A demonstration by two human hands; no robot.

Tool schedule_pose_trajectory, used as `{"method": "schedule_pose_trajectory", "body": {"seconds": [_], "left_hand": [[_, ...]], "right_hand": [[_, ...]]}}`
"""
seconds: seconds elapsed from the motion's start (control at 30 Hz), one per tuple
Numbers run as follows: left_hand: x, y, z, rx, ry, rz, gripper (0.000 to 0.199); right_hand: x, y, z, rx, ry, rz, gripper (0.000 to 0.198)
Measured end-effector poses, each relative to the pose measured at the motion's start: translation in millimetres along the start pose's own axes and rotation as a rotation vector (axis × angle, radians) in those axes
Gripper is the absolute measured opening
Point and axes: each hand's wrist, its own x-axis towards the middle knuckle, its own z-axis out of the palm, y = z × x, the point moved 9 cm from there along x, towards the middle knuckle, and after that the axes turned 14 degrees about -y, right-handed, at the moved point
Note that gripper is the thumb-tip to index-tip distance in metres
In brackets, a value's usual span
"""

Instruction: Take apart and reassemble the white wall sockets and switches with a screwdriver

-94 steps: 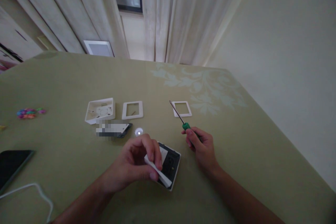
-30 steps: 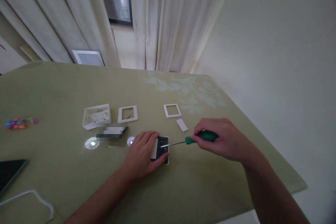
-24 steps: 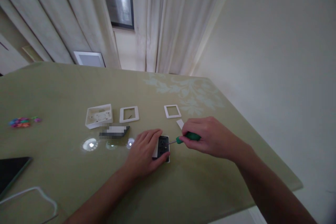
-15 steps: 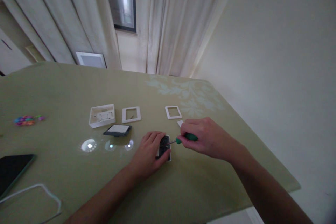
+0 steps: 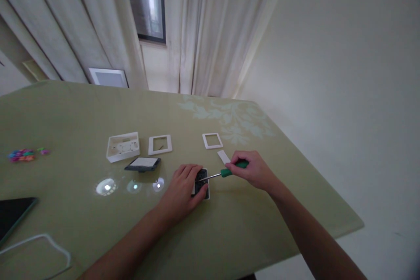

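My left hand is closed around a small black module with a white edge, which looks like a wall switch or socket, pressing it against the table. In my right hand is a screwdriver with a green handle. Its metal shaft points left, and the tip reaches the black face of the module; what it touches there is too small to make out. A narrow white strip lies just beyond the screwdriver, close to my right fingers.
Behind lie a white frame, another white frame and a white open box. A dark plate with a white face sits before the box. Leftward are colourful small pieces, a dark tablet-like device and a white cable.
My right hand has changed its hold on the screwdriver, now gripping it further back with more of the handle showing. The whole view has shifted slightly. My left hand keeps its hold.
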Motion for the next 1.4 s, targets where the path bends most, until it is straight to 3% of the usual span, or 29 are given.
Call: {"method": "schedule_pose_trajectory", "body": {"seconds": [0.2, 0.3, 0.5, 0.63, 0.73, 0.9, 1.03, 1.13, 1.2, 1.27, 1.4], "left_hand": [[-0.9, 1.1, -3.1, 0.02, 0.016, 0.006, 0.037], [-2.4, 4.7, -8.5, 0.065, 0.035, 0.013, 0.034], [-6.7, 11.9, -18.8, 0.186, 0.089, 0.013, 0.024], [-9.0, 10.8, -20.2, 0.206, 0.119, 0.015, 0.028], [-10.1, 7.2, -17.8, 0.18, 0.097, 0.012, 0.03], [-14.7, -2.3, -17.7, 0.095, 0.059, -0.042, 0.036], [-13.6, 8.2, -35.4, 0.069, 0.119, -0.064, 0.03], [7.3, 26.6, -49.1, 0.072, 0.109, -0.077, 0.027], [33.6, 35.1, -48.6, 0.077, 0.036, -0.094, 0.029], [64.8, 37.4, -36.2, 0.093, -0.085, -0.095, 0.032], [115.9, 20.1, -4.4, 0.149, -0.185, -0.09, 0.029]], "right_hand": [[-1.3, 10.5, 0.9, 0.032, 0.013, 0.023, 0.029], [-4.0, 12.8, -10.8, 0.095, 0.035, 0.037, 0.028], [-3.8, 48.8, -38.6, 0.365, 0.249, 0.098, 0.045], [1.4, 93.4, -23.9, 0.58, 0.439, 0.152, 0.055], [0.3, 114.9, -9.4, 0.7, 0.51, 0.179, 0.055], [-6.5, 123.4, -4.4, 0.844, 0.53, 0.167, 0.051], [-6.0, 127.1, -3.2, 0.916, 0.552, 0.143, 0.048], [-3.7, 129.8, -0.1, 0.956, 0.562, 0.132, 0.05], [-2.3, 130.1, 1.7, 0.99, 0.562, 0.123, 0.053], [-0.7, 129.5, 3.2, 1.032, 0.556, 0.114, 0.059], [2.5, 128.8, 4.0, 1.094, 0.541, 0.096, 0.07]]}}
